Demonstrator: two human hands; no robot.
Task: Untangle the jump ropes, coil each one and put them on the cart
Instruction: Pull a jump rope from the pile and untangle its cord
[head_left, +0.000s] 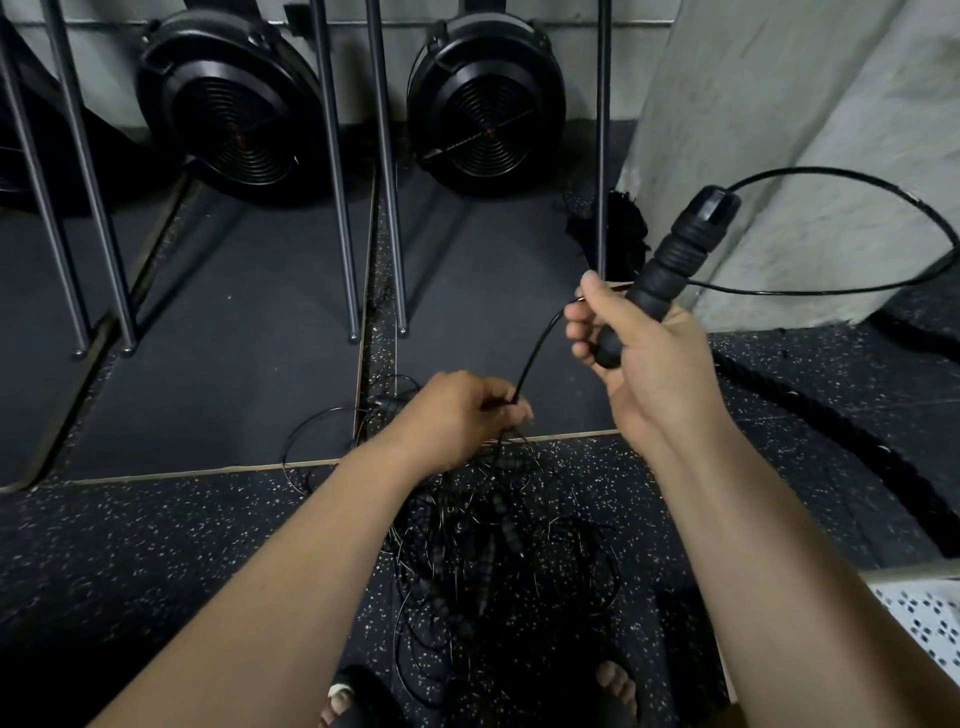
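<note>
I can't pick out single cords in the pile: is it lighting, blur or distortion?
Head view: mostly dim light, black pile of ropes blends into the dark floor; wide-angle lens splays the metal bars; handle in the right hand and cord in the left hand look sharp.
</note>
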